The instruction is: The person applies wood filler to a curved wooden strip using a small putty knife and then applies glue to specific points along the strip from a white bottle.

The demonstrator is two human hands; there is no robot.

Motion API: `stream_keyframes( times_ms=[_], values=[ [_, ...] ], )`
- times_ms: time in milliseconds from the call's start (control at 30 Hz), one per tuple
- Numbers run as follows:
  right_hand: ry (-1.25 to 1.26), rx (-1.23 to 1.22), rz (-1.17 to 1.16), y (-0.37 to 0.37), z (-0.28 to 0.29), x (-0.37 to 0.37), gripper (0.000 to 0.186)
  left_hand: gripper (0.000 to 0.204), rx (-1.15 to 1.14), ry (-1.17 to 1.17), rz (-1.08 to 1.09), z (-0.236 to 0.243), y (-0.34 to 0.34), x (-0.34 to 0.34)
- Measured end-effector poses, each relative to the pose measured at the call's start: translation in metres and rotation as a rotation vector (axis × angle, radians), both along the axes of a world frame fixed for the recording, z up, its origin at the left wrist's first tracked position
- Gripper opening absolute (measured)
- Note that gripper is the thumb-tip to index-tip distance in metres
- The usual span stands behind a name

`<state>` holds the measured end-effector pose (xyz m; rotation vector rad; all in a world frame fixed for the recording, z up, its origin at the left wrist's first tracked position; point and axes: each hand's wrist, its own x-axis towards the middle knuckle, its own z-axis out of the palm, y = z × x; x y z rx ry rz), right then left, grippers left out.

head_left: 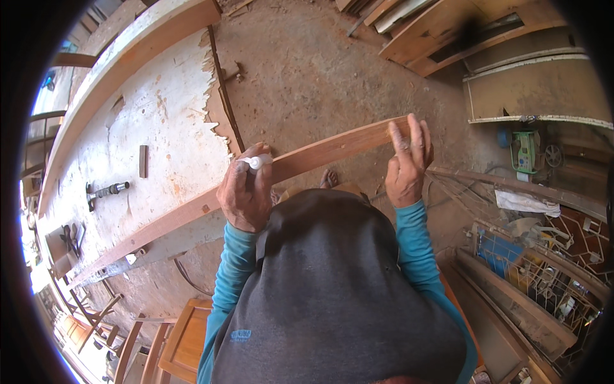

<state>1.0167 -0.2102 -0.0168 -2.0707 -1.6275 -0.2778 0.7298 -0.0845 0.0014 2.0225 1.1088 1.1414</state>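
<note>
A long reddish-brown wooden board (336,147) runs from the bench at the lower left up to the right, its right end sticking out past the bench. My left hand (246,195) is closed around a small white plastic bottle with a narrow nozzle (257,161), and it rests against the board near the bench's corner. Most of the bottle is hidden by the fingers. At the board's far right end, my right hand (408,166) grips the wood, with its fingers laid over the face. Its thumb is mostly hidden.
The worn pale workbench (166,115) at left carries a dark power tool (107,193), a small wood strip (143,161) and a long beam (128,54). A wooden cabinet panel (448,32) lies back right, near a green machine (526,153). Wire racks (543,275) stand lower right.
</note>
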Motion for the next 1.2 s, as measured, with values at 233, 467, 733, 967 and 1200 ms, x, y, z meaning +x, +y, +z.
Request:
stream_keyframes(
  times_ms=[233,467,733,967,1200],
  values=[
    [0.138,0.084,-0.096,-0.001,-0.004,-0.005,0.07,0.017,0.016,-0.006,-0.026,0.0,0.001,0.0],
    [0.13,0.098,-0.043,0.004,-0.001,-0.023,0.065,0.027,0.019,-0.013,-0.061,-0.001,0.002,-0.004],
    [0.103,0.102,-0.092,0.0,-0.004,-0.025,0.068,0.016,0.002,-0.03,-0.047,0.002,0.001,-0.002],
    [0.024,0.042,-0.06,0.002,-0.008,-0.048,0.072,0.016,0.043,-0.036,-0.06,-0.001,0.002,-0.003],
    [0.044,0.045,-0.056,0.005,-0.003,-0.046,0.068,0.016,0.033,0.02,-0.052,0.004,0.002,-0.003]
  ],
)
